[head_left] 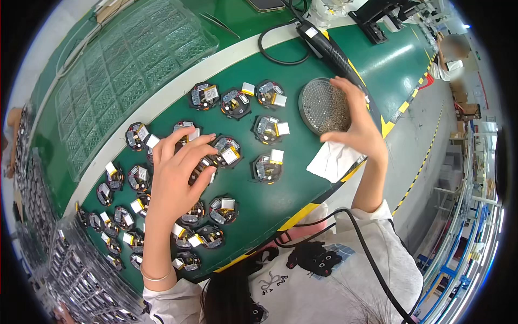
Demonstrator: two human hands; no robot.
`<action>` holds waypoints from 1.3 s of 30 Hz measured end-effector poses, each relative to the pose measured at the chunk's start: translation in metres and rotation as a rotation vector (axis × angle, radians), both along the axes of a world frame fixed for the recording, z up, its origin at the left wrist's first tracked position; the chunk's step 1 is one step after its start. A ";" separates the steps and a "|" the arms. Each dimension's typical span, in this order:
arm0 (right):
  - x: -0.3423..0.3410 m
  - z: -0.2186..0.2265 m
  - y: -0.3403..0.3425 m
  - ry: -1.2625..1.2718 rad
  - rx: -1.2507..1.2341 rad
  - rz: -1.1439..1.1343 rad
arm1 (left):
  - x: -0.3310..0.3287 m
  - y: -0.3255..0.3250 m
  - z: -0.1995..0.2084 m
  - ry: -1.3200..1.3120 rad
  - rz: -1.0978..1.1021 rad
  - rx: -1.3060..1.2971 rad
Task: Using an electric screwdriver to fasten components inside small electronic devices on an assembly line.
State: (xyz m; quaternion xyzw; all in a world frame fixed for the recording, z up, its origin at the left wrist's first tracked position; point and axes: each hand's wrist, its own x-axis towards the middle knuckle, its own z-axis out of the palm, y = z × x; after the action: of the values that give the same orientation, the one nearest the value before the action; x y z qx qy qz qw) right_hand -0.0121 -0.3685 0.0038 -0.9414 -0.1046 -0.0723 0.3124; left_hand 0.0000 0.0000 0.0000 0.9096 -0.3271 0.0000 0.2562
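Observation:
A shallow round dish [322,105], dotted with small holes and holding many tiny brownish pieces, is at the right of the green table. My right hand [359,121] spans its right side, thumb at the near rim and fingers at the far rim. Many round black circuit assemblies, each with a silver battery pack, lie in loose rows, one assembly [267,167] left of a white cloth or paper [332,161]. Above the left group hovers my left hand [181,170], fingers bent and apart, partly hiding several assemblies; nothing shows in its grip.
Clear plastic compartment trays [129,81] lie beyond a pale strip. A black handheld tool [324,46] with a cable lies at the far right, near tweezers [220,24] and a phone [267,4]. Stacked trays [86,270] stand at left. A person [450,59] is in the far background.

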 end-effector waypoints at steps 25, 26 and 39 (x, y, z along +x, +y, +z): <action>0.084 0.056 0.005 0.130 0.967 0.250 | -0.003 -0.125 -0.015 -0.054 0.138 -0.209; 0.083 0.056 0.010 0.099 0.978 0.342 | -0.004 -0.126 -0.018 -0.046 0.142 -0.217; 0.067 0.005 0.049 -0.165 1.415 0.632 | -0.005 -0.109 -0.022 0.011 -0.041 -0.296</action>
State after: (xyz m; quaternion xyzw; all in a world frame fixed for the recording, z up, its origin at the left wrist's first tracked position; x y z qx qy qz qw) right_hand 0.0547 -0.3192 0.0089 -0.4353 -0.3199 -0.0993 0.8357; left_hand -0.0049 -0.1094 -0.0221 0.8550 -0.3405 0.0379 0.3892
